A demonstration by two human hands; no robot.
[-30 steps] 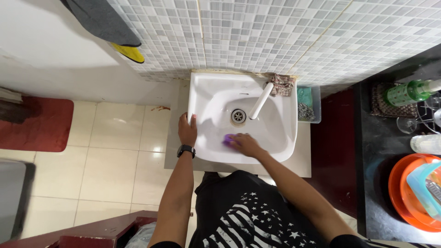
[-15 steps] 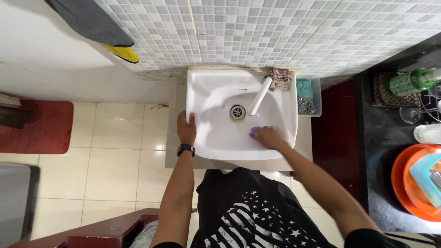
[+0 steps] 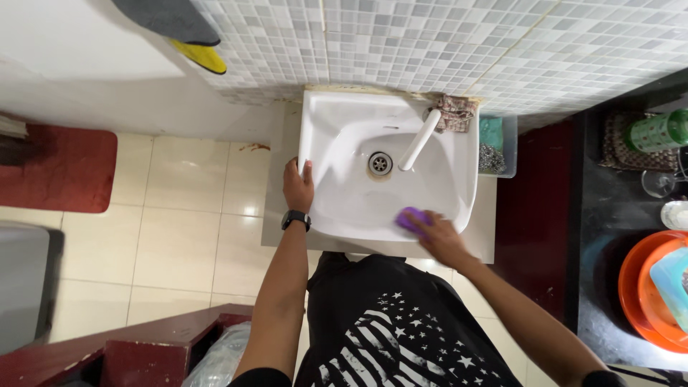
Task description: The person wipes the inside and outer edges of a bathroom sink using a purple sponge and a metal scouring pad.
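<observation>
A white wall-hung sink [image 3: 459, 150] with a metal drain [image 3: 380, 163] and a white tap [image 3: 419, 140] sits below me. My left hand [image 3: 297, 185], with a black watch on the wrist, grips the sink's left rim. My right hand [image 3: 438, 236] presses a purple sponge [image 3: 412, 218] against the inside of the basin near its front right edge.
A patterned cloth [image 3: 455, 111] lies behind the tap. A clear tray with a green sponge and a steel scourer [image 3: 493, 147] stands right of the sink. A dark counter [image 3: 631, 215] holds an orange basin [image 3: 641, 287]. A red mat [image 3: 57, 168] lies on the tiled floor at left.
My right hand has slid the purple sponge from the basin's middle front to the right and toward the front rim. My left hand stays on the left rim.
</observation>
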